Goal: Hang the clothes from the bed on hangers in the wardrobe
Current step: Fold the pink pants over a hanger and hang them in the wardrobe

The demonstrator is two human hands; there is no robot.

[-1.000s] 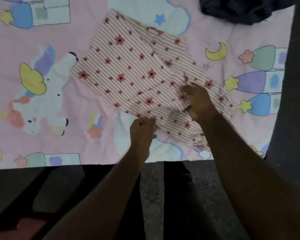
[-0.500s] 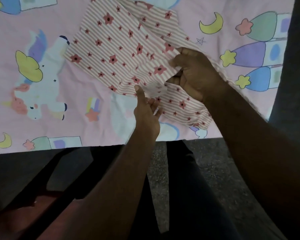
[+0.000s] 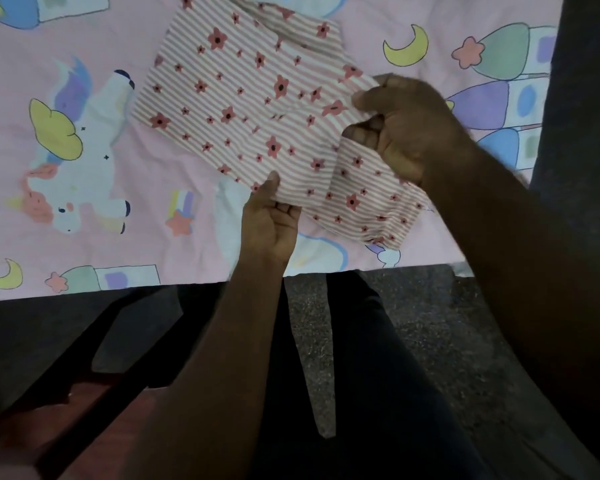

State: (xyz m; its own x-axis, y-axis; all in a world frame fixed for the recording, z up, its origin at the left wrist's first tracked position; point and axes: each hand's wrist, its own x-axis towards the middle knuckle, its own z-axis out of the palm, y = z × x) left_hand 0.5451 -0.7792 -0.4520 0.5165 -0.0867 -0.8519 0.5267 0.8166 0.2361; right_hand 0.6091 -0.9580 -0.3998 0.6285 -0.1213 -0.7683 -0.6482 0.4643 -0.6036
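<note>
While both hands hold the striped garment (image 3: 243,98), what matters for the lift is how the cloth lies between them. It spreads on the bed (image 3: 160,174), just beyond the near edge of the mattress, with its long axis running on a diagonal from the far left, by the printed unicorn (image 3: 80,174), down to the near right. The right hand (image 3: 409,133) sits at the right side of that diagonal, its thumb and curled fingers (image 3: 361,133) clamped on a bunched fold of fabric that rises off the bed there. The left hand (image 3: 271,226) sits at the near edge about midway along, palm turned up. Its thumb (image 3: 273,181) lies on top of the cloth and the fingers curl beneath the hem, so it looks like a light pinch rather than a full grip. Both hands are therefore on the near-right half, and the far-left corner lies well apart from either, flat and unheld. A gathered end of the garment points toward the person at the lower right, below the right hand; whether that is a waistband, a sleeve or a leg I cannot tell. By my judgement the coming move is to raise the piece clear of the bed. The left hand is nearer the free stretch, so it is better placed to slide out along the edge and take up the slack.
</note>
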